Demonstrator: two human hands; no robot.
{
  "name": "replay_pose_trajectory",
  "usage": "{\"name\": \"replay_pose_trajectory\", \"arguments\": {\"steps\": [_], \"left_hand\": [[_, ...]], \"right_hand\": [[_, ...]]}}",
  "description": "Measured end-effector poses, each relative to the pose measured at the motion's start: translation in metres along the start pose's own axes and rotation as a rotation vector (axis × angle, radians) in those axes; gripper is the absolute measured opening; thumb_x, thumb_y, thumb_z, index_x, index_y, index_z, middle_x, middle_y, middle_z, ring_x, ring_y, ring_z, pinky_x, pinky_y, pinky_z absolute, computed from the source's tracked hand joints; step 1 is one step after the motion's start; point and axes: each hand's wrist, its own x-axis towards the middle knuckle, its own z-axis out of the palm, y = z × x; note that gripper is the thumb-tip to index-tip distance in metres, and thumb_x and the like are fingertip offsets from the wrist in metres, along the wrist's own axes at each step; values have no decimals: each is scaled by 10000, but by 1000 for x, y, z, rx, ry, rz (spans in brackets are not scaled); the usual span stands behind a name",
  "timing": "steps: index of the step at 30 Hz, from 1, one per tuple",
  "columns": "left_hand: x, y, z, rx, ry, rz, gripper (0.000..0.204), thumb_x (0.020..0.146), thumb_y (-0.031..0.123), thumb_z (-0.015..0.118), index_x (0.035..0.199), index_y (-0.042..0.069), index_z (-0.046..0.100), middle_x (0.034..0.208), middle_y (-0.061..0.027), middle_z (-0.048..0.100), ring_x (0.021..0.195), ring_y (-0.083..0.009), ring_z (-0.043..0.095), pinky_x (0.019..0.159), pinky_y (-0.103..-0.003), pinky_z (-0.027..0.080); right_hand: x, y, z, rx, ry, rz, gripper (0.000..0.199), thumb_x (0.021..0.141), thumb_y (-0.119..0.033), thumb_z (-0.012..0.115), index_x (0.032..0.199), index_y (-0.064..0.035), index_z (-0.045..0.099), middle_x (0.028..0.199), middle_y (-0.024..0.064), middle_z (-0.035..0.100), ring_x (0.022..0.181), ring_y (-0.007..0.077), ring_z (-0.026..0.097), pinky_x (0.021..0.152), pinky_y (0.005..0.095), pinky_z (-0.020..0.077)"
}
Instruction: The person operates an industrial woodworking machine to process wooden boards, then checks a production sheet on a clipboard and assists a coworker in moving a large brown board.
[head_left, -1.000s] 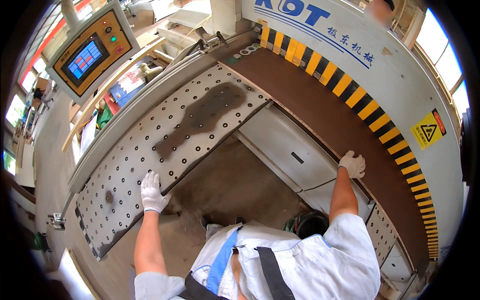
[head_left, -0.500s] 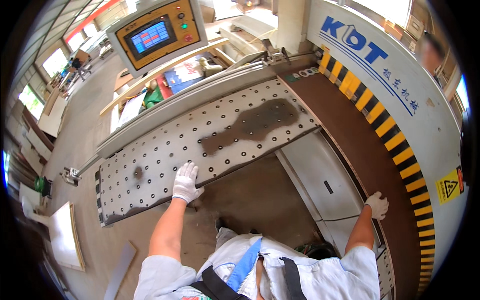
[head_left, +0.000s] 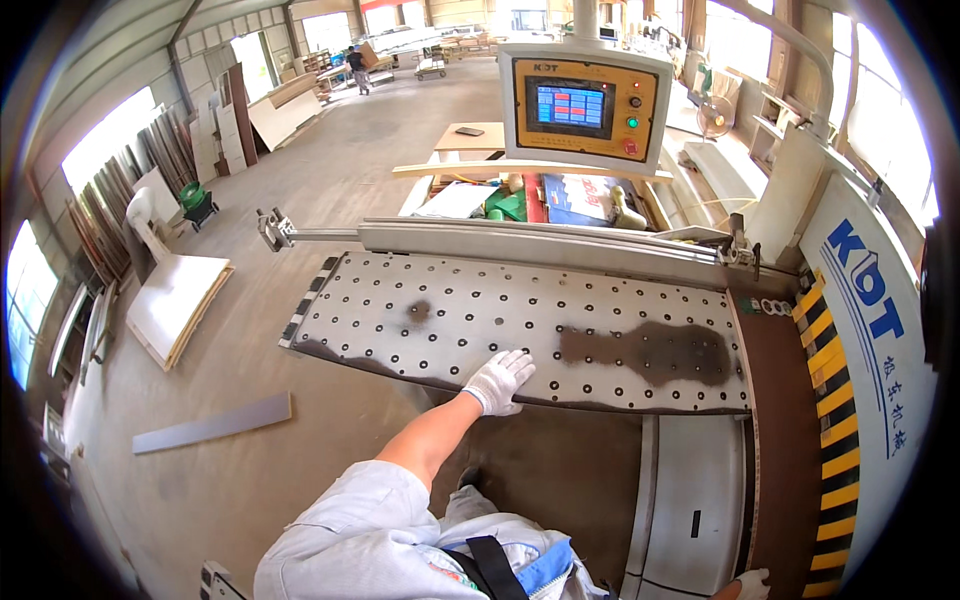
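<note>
My left hand (head_left: 501, 382), in a white knitted glove, rests on the front edge of a light metal worktable (head_left: 460, 300) dotted with small round holes. Its fingers stretch flat over the surface and it holds nothing. Dark worn patches mark the tabletop, the larger one towards the right. At the lower right, my gloved right hand (head_left: 752, 584) lies on a long brown panel (head_left: 785, 450) beside the machine. Its fingers appear laid out flat, though the picture's rim cuts off part of the hand.
A control box (head_left: 588, 108) with a lit screen stands beyond the table's metal fence (head_left: 540, 240). Yellow-black stripes (head_left: 838, 400) edge the machine at right. A narrow board (head_left: 212, 422) and stacked white panels (head_left: 180, 305) lie left. Far off, a person (head_left: 357, 68) handles a board.
The view has swung left and up, so the table sits level and more of the hall shows. My left hand stays on the table edge; my right hand is now at the lower rim.
</note>
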Motion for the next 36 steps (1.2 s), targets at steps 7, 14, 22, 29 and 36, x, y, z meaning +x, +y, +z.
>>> {"name": "replay_pose_trajectory", "arguments": {"steps": [7, 14, 22, 29, 36], "left_hand": [[-1, 1, -1, 3, 15, 10, 1025, 784, 531, 886, 1611, 37, 537, 1709, -190, 497, 1608, -372, 435, 1336, -528, 342], [2, 3, -10, 48, -112, -8, 1030, 872, 585, 826, 1674, 48, 469, 1768, -178, 429, 1656, -361, 368, 1362, -517, 285], [2, 0, 0, 15, -36, 14, 1032, 825, 570, 858, 1636, 35, 511, 1736, -181, 467, 1631, -365, 402, 1347, -524, 314], [1, 0, -6, -5, -54, 15, 1019, 838, 559, 851, 1641, 32, 511, 1738, -192, 463, 1638, -368, 393, 1352, -525, 302], [-2, -1, -4, -26, 13, 26, 1005, 818, 549, 868, 1620, 40, 540, 1712, -195, 491, 1615, -372, 424, 1337, -540, 328]], "right_hand": [[1, 1, 9, 12, 79, -22, 495, 885, -506, 711, 1162, -116, 838, 1350, 155, 764, 1323, 383, 640, 1223, 668, 335], [4, 11, 23, 8, 92, -44, 498, 889, -517, 702, 1170, -126, 831, 1406, 152, 735, 1343, 397, 616, 1219, 684, 327], [7, 12, 20, 28, 167, -80, 473, 827, -497, 708, 1033, -92, 838, 1226, 183, 788, 1206, 420, 682, 1156, 693, 382], [1, 21, 18, 57, 198, -76, 492, 833, -527, 718, 1024, -89, 836, 1197, 190, 792, 1179, 430, 694, 1131, 705, 396], [0, 12, 30, 68, 230, -104, 517, 839, -562, 729, 1013, -86, 834, 1164, 197, 795, 1148, 441, 707, 1103, 719, 412]]}}
